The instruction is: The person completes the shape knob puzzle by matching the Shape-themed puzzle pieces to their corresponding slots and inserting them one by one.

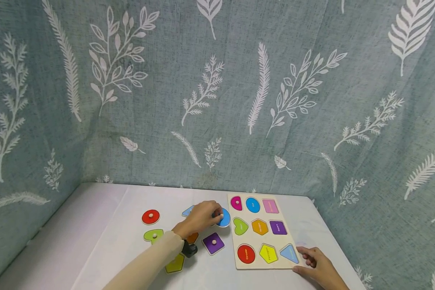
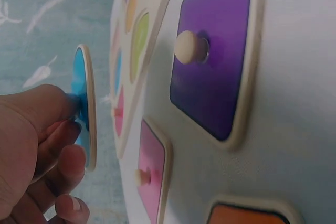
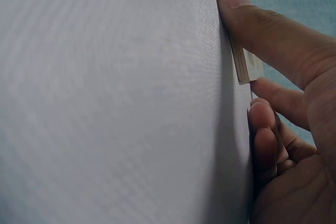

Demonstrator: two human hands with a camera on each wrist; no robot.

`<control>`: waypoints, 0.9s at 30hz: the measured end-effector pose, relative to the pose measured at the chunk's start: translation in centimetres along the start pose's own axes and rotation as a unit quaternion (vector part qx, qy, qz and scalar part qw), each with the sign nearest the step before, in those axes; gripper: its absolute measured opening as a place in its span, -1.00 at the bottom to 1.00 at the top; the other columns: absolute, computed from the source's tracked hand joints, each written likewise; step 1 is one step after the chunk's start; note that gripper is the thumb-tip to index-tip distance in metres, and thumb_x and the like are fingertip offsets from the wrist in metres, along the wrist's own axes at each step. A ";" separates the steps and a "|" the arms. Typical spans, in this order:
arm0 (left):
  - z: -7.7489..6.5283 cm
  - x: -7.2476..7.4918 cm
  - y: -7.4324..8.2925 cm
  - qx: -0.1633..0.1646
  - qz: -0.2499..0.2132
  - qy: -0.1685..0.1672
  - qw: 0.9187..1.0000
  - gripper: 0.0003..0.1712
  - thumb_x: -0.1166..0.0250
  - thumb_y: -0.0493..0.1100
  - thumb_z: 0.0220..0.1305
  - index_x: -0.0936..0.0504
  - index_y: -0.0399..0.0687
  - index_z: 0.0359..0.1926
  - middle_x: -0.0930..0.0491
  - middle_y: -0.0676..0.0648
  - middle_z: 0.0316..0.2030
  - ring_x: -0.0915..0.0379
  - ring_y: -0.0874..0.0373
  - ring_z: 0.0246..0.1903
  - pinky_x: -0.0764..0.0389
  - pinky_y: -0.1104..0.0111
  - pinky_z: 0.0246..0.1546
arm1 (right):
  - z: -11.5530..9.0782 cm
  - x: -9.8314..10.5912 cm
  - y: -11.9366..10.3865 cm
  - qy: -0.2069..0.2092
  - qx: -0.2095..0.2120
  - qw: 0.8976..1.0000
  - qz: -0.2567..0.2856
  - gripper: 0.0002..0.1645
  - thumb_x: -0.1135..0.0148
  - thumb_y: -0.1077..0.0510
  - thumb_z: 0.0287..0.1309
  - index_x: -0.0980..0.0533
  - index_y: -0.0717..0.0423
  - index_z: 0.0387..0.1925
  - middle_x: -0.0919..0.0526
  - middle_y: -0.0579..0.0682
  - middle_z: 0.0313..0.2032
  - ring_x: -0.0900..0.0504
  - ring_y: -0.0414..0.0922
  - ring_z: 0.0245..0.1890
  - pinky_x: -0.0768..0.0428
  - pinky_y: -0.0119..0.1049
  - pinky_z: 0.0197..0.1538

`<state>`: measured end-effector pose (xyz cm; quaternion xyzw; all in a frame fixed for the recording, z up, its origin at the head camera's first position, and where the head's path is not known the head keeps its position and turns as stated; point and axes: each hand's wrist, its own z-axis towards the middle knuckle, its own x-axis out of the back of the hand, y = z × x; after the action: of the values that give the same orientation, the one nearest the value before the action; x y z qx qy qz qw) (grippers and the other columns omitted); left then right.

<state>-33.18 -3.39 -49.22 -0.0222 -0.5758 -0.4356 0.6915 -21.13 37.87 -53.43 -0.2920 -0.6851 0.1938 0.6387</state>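
My left hand [image 1: 201, 217] pinches a blue oval puzzle piece [image 2: 80, 74] by its knob, raised above the table just left of the puzzle board [image 1: 246, 237]. A magenta half-round piece [image 1: 235, 203] with a knob sits in the board's far left recess; the other recesses show coloured printed shapes. At the board's near right corner, my right hand [image 1: 319, 266] holds the edges between thumb and index finger, its other fingers curled beside it. Below my left hand lie a purple square piece [image 2: 218, 72] and a pink piece [image 2: 151, 153], the latter hidden in the head view.
Left of the board lie a red round piece [image 1: 146, 219], a green heart [image 1: 152, 233], a yellow pentagon [image 1: 175, 265], an orange piece [image 1: 193, 238] and a light blue triangle [image 1: 187, 211], several partly behind my left arm. A patterned cloth [image 1: 232, 161] hangs behind the white table [image 1: 108, 225].
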 end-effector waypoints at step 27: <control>6.3 -4.5 1.8 0.015 0.009 -0.004 1.000 -0.91 -0.42 -0.12 0.33 -0.68 0.01 -0.29 -0.50 0.15 -0.44 -0.40 0.28 -0.41 -0.52 0.37 -0.30 | 0.2 0.0 0.5 0.022 0.009 1.000 0.003 -0.12 -0.71 -0.09 -0.18 -0.62 0.16 0.20 -0.37 -0.04 -0.30 -0.35 -0.12 -0.28 -0.36 -0.31 -0.28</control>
<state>-36.70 3.70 -49.92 -0.0190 -0.5849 -0.4212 0.6929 -21.22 38.25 -53.76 -0.2923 -0.6680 0.1953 0.6559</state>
